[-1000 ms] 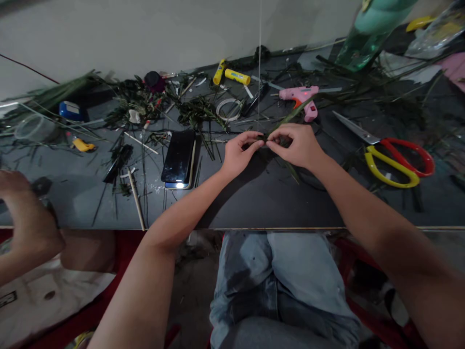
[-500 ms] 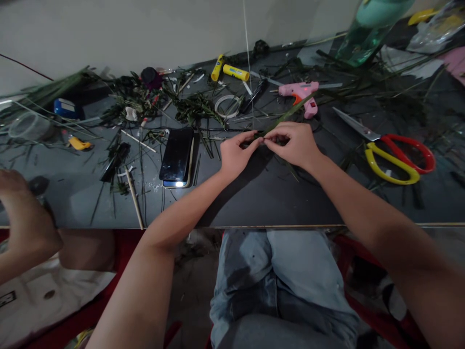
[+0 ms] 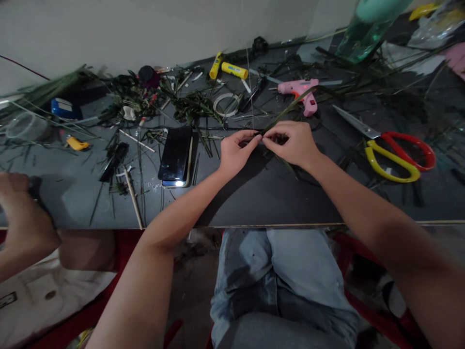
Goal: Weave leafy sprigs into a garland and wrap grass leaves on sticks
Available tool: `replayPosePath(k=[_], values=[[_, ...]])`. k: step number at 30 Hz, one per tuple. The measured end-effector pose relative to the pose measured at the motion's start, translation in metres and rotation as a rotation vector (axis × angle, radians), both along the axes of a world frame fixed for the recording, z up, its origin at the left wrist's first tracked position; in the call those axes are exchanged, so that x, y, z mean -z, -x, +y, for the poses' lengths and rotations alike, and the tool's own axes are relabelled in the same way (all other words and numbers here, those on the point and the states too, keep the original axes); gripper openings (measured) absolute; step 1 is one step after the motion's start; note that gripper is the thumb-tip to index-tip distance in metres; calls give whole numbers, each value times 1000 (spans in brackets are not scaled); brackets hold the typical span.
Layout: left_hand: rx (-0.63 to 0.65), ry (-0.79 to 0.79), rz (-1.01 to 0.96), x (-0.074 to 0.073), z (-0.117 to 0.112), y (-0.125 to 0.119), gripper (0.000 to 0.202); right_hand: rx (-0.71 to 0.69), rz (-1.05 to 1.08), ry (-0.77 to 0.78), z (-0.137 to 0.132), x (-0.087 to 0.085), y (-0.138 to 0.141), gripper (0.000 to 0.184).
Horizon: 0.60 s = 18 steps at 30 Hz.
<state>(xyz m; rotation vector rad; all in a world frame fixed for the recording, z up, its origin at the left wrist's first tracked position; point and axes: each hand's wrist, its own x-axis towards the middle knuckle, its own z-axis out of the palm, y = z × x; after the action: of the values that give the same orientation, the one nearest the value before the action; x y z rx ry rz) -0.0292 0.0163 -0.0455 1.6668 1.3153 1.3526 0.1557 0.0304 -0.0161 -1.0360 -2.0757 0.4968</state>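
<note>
My left hand [image 3: 236,152] and my right hand [image 3: 294,143] meet over the middle of a dark table [image 3: 276,198]. Both pinch a long green leaf strip [image 3: 286,110] that runs from my fingertips up and to the right toward a pink glue gun [image 3: 301,92]. Fingertips of the two hands nearly touch at the strip's near end. A thin pale thread [image 3: 248,77] hangs straight down from above to the spot between my hands.
Red and yellow scissors [image 3: 395,152] lie to the right. Stacked phones [image 3: 177,155] lie left of my hands, with a tape roll [image 3: 225,104], yellow glue sticks [image 3: 234,71] and leaf scraps [image 3: 192,104] behind. Another person's hand [image 3: 22,218] is at the far left edge.
My hands stay pinched on the strip, with only small finger shifts. The hanging thread has drifted left. The other person's hand at the left has moved slightly.
</note>
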Motion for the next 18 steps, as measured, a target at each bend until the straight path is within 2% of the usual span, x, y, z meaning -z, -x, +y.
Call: replayPosePath(k=[6, 10, 14, 18], values=[[54, 9, -11, 4, 3, 3, 17, 50, 89, 8, -1, -1, 0, 14], [113, 6, -21, 8, 7, 7, 24, 36, 89, 24, -1, 0, 0, 14], [188, -10, -23, 13, 14, 10, 30, 88, 84, 32, 0, -1, 0, 14], [188, 16, -61, 20, 19, 13, 36, 116, 53, 82, 3, -2, -2, 13]])
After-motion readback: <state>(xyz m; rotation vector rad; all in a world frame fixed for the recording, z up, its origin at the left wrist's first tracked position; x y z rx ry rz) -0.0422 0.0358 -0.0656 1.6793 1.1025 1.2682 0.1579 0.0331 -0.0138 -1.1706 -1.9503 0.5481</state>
